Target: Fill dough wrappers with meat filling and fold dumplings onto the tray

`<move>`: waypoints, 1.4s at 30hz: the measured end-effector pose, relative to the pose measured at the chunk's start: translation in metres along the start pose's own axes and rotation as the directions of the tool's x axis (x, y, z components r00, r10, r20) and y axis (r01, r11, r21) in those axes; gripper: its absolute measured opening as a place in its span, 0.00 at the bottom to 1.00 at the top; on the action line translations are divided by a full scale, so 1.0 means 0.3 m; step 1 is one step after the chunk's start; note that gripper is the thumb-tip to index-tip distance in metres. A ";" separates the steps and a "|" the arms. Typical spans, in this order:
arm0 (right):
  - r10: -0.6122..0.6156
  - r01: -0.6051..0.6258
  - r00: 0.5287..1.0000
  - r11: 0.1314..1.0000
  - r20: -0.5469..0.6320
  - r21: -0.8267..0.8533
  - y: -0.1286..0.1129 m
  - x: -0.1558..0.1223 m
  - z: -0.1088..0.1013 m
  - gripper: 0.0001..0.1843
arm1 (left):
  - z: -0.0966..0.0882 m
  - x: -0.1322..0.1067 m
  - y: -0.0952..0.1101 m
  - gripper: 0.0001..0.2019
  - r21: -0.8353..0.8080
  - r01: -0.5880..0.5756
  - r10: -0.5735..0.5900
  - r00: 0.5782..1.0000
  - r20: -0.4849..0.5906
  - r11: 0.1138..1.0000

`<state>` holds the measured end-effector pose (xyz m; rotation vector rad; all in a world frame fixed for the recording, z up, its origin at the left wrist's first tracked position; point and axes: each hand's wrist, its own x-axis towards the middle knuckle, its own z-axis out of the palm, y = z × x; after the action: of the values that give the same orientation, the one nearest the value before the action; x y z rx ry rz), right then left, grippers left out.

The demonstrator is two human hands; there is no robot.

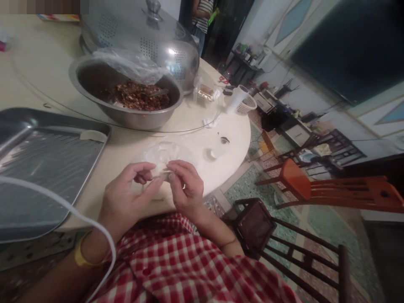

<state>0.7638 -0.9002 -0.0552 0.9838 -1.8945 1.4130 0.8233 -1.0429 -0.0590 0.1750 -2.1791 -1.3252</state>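
Observation:
Between my two hands is a small pale dumpling [160,171], its dough pinched at the edge and partly hidden by fingers. My left hand [128,191] curves around its left side with thumb and fingertips. On the other side my right hand [187,185] presses the dough between thumb and forefinger. Beneath them a clear plastic sheet [176,150] lies on the table. Farther off stands a steel bowl [139,118] of dark chopped filling [134,96], with a spoon [158,92] in it. One pale crescent-shaped piece [93,135] rests in the metal tray [41,168] at left.
A perforated steel dome cover [126,25] stands behind the bowl. To the right are a white roll [236,99], a basket [246,105] and a small white cup-like thing [212,153]. A white cable [57,192] crosses at left. Chairs [295,179] stand beyond; a person [202,17] is at the back.

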 end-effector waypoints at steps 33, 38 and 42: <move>0.047 -0.048 0.999 0.995 0.004 0.084 0.005 -0.022 -0.023 0.13 | 0.010 -0.018 -0.033 0.11 -0.091 -0.016 0.021 0.998 0.061 0.996; 0.154 -0.187 0.969 0.970 0.195 0.159 0.023 -0.007 -0.017 0.14 | 0.040 0.015 -0.023 0.16 -0.110 -0.125 0.128 0.992 0.018 0.986; 0.223 -0.294 0.930 0.928 0.294 0.227 0.020 0.011 -0.044 0.17 | 0.065 0.030 0.002 0.13 -0.193 -0.043 0.051 0.998 0.038 0.980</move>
<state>0.7570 -0.8871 -0.0521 1.1249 -2.1285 1.8087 0.8056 -1.0311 -0.0614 0.0197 -2.0614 -1.5149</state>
